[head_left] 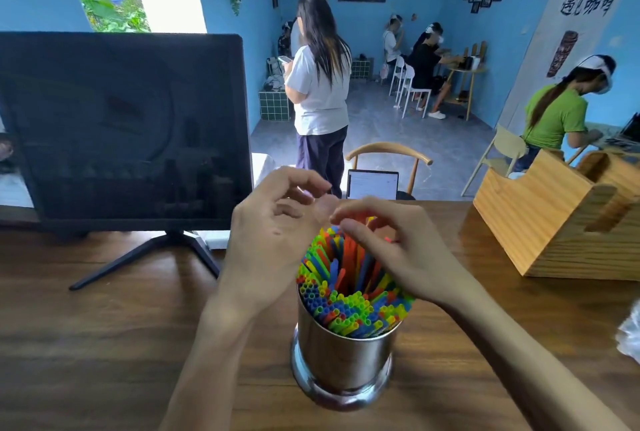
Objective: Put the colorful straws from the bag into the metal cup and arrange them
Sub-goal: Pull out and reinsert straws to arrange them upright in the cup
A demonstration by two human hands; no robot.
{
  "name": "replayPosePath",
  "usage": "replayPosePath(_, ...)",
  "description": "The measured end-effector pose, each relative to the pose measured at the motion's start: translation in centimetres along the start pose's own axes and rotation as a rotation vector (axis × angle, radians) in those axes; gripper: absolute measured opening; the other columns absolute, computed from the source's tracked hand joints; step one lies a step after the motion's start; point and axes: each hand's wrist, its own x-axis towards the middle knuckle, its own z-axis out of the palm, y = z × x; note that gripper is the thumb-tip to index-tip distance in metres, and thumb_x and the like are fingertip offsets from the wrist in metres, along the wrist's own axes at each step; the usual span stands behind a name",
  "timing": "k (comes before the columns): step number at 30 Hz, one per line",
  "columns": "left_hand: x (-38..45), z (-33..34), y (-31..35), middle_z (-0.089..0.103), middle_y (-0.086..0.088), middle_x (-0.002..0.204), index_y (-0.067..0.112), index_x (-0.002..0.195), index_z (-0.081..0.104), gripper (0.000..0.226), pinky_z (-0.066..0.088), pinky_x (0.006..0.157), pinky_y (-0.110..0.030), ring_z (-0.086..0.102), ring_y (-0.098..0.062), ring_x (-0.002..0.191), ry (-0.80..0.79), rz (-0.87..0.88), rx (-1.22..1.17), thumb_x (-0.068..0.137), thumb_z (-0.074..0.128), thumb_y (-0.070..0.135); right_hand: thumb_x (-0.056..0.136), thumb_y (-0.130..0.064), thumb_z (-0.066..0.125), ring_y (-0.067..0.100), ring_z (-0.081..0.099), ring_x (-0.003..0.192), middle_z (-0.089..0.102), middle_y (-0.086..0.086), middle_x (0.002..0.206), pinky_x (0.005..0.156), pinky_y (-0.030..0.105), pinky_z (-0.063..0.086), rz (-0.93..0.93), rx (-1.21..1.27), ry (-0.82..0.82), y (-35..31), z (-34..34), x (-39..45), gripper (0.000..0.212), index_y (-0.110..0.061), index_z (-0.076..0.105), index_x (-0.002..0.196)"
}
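Observation:
A shiny metal cup (343,361) stands on the wooden table near the front middle. It is packed with colorful straws (346,292) in green, yellow, blue, orange and red, fanning out above the rim. My left hand (273,233) hovers at the left side of the straw bundle, fingers curled and apart, holding nothing. My right hand (391,247) lies over the upper right of the straws, fingertips touching their tops. A crumpled clear plastic bag (630,333) shows at the right edge of the table.
A dark monitor (128,129) on a black stand occupies the left of the table. A wooden box organizer (561,216) sits at the right. Beyond the table are a wooden chair (388,157), a tablet (372,185) and several people in a blue room.

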Motion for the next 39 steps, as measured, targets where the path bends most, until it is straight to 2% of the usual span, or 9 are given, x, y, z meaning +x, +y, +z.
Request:
replayPosePath(3, 0.0, 0.6, -0.7, 0.062, 0.015, 0.124, 0.041, 0.121, 0.062, 0.033, 0.048, 0.095, -0.024, 0.058, -0.014, 0.122, -0.042, 0.025, 0.065, 0.089, 0.066, 0.05, 0.097, -0.034, 0.067, -0.004, 0.058, 0.11, 0.069, -0.027, 0.102, 0.093, 0.017, 0.041, 0.011, -0.159, -0.141, 0.0, -0.3, 0.2, 0.02, -0.022, 0.083, 0.094)
replayPosePath(7, -0.1, 1.4, -1.6, 0.043, 0.026, 0.153, 0.039, 0.151, 0.04, 0.061, 0.027, 0.11, -0.008, 0.034, 0.002, 0.146, -0.258, -0.011, 0.045, 0.095, 0.056, 0.057, 0.103, -0.039, 0.05, 0.0, 0.053, 0.118, 0.066, -0.025, 0.115, 0.106, 0.034, 0.039, 0.059, -0.106, -0.415, 0.1, -1.3, 0.4, 0.033, -0.025, 0.08, 0.106)
replayPosePath(9, -0.4, 1.9, -2.1, 0.035, 0.027, 0.159, 0.045, 0.157, 0.028, 0.066, 0.022, 0.111, -0.004, 0.025, 0.01, 0.147, -0.397, -0.086, 0.052, 0.097, 0.051, 0.06, 0.104, -0.035, 0.051, 0.006, 0.058, 0.12, 0.069, -0.016, 0.121, 0.105, 0.036, 0.045, 0.066, 0.035, -0.324, 0.1, -1.6, 0.3, 0.032, -0.02, 0.077, 0.113)
replayPosePath(12, -0.8, 1.9, -3.0, 0.034, 0.027, 0.16, 0.051, 0.157, 0.022, 0.066, 0.03, 0.119, -0.022, 0.029, 0.01, 0.145, -0.516, -0.161, 0.134, 0.099, 0.052, 0.059, 0.106, -0.027, 0.05, 0.018, 0.063, 0.118, 0.07, -0.006, 0.119, 0.101, 0.037, 0.047, 0.058, 0.182, -0.178, 0.2, -1.4, -0.3, 0.023, -0.019, 0.069, 0.117)
replayPosePath(19, -0.7, 1.2, -3.0, 0.031, 0.032, 0.156, 0.063, 0.151, 0.02, 0.069, 0.034, 0.114, -0.024, 0.032, 0.009, 0.141, -0.636, -0.266, 0.193, 0.091, 0.053, 0.071, 0.108, -0.04, 0.036, -0.005, 0.036, 0.145, 0.047, -0.028, 0.151, 0.124, 0.032, 0.024, 0.111, 0.101, -0.445, 2.1, -1.5, -1.9, 0.043, -0.04, 0.048, 0.149)
replayPosePath(22, -0.6, 1.2, -2.9, 0.035, 0.032, 0.153, 0.067, 0.147, 0.023, 0.063, 0.041, 0.115, -0.032, 0.038, 0.007, 0.138, -0.634, -0.282, 0.167, 0.091, 0.052, 0.071, 0.106, -0.033, 0.045, 0.009, 0.057, 0.132, 0.062, -0.012, 0.14, 0.107, 0.03, 0.049, 0.177, 0.371, -0.361, 2.0, -1.1, -2.0, 0.039, -0.029, 0.055, 0.144)
replayPosePath(29, -1.0, 1.1, -2.6, 0.035, 0.032, 0.153, 0.07, 0.145, 0.023, 0.069, 0.04, 0.113, -0.03, 0.036, 0.007, 0.141, -0.497, -0.27, 0.106, 0.085, 0.055, 0.078, 0.097, -0.022, 0.067, 0.017, 0.069, 0.115, 0.074, -0.001, 0.119, 0.092, 0.022, 0.054, 0.126, 0.489, 0.035, 2.1, -0.1, -2.1, 0.018, -0.022, 0.071, 0.114)
replayPosePath(35, -1.4, -0.9, -2.6, 0.032, 0.03, 0.156, 0.068, 0.147, 0.023, 0.102, 0.044, 0.114, -0.039, 0.041, -0.002, 0.143, -0.737, -0.249, 0.075, 0.068, 0.087, 0.062, 0.1, -0.025, 0.06, 0.021, 0.064, 0.124, 0.07, -0.001, 0.128, 0.1, 0.039, 0.056, 0.144, 0.42, -0.157, 2.7, -1.1, -2.5, 0.027, -0.019, 0.071, 0.124)
replayPosePath(39, -1.3, -0.9, -2.2, 0.046, 0.026, 0.148, 0.057, 0.146, 0.04, 0.086, 0.048, 0.11, -0.036, 0.049, -0.002, 0.137, -0.681, -0.194, 0.078, 0.074, 0.087, 0.054, 0.1, -0.024, 0.063, 0.023, 0.066, 0.12, 0.071, 0.002, 0.124, 0.099, 0.043, 0.056, 0.141, 0.434, -0.096, 2.6, -0.9, -2.4, 0.023, -0.02, 0.073, 0.12)
